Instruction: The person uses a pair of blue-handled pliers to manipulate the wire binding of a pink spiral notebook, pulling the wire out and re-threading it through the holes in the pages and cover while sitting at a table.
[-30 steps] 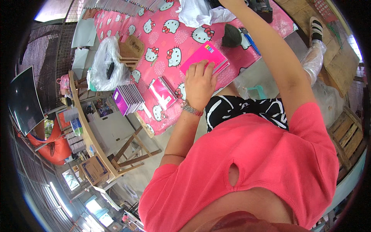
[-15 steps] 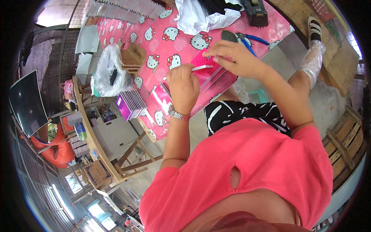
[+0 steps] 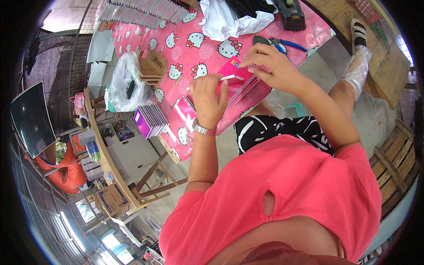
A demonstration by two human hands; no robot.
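Observation:
Over the near edge of the table, a small pink notebook (image 3: 228,68) is held tilted, a pale strip of page edges showing across it. My left hand (image 3: 206,98) grips its left side, the thumb pressed along the lower face. At its right edge my right hand (image 3: 274,70) is closed, thumb and fingertips pinching a dark spiral coil (image 3: 253,66), mostly hidden by the fingers. Clear-edged pink notebooks (image 3: 244,93) lie just below. Another pink notebook (image 3: 183,110) rests left of my left wrist. Beyond my right hand lie blue-handled pliers (image 3: 293,45).
A stack of purple spiral notebooks (image 3: 150,120) stands at the table's left edge, near a clear plastic bag (image 3: 126,81) and brown wooden pieces (image 3: 152,66). Farther back are a white sack (image 3: 216,22) with black contents, a black tape dispenser (image 3: 291,15) and rows of spiral-bound notebooks (image 3: 137,13).
My right hand has shifted slightly right along the notebook's edge, uncovering the cover's printed corner. My left thumb now lies extended along the notebook; the left hand otherwise stays in place.

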